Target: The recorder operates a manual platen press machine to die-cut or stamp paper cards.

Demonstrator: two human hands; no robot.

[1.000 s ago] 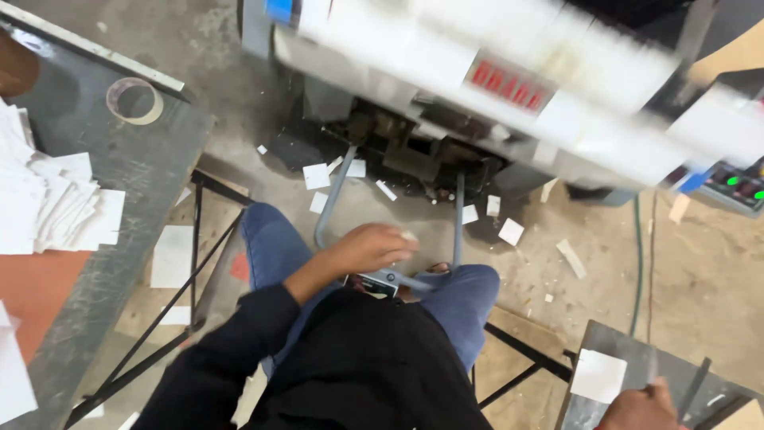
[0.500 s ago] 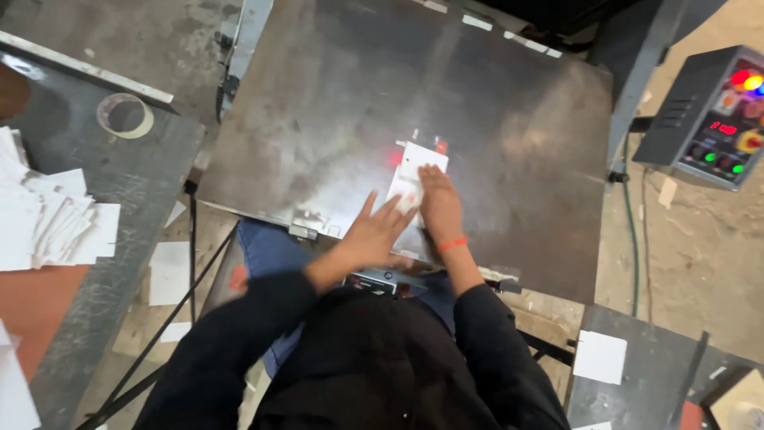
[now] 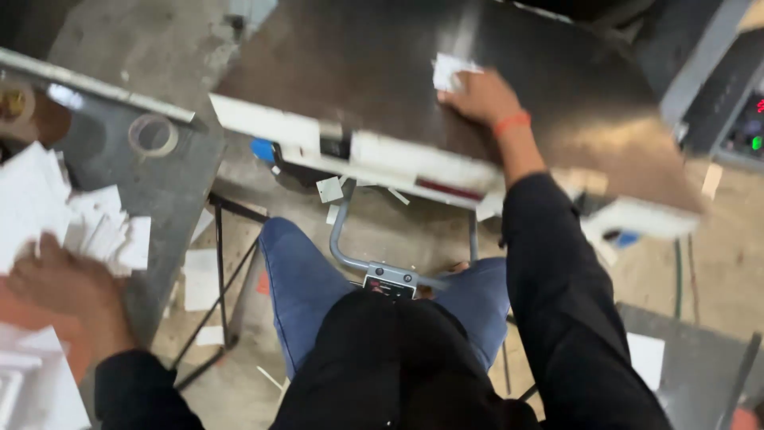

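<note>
Since half a second ago my left hand (image 3: 60, 283) has swung to the white card pile (image 3: 76, 215) at left, fingers curled; right hand (image 3: 481, 99) presses a card (image 3: 450, 70) flat, upper centre.

Your right hand (image 3: 481, 95) wears an orange wristband (image 3: 512, 123) above a black sleeve (image 3: 557, 271) and touches a white card (image 3: 450, 72) on the dark grey-brown metal plate (image 3: 358, 72). Your left hand (image 3: 60, 283) meets white cards (image 3: 72, 223) on the grey surface (image 3: 171, 187). Your jeans (image 3: 302, 279) are blue.
</note>
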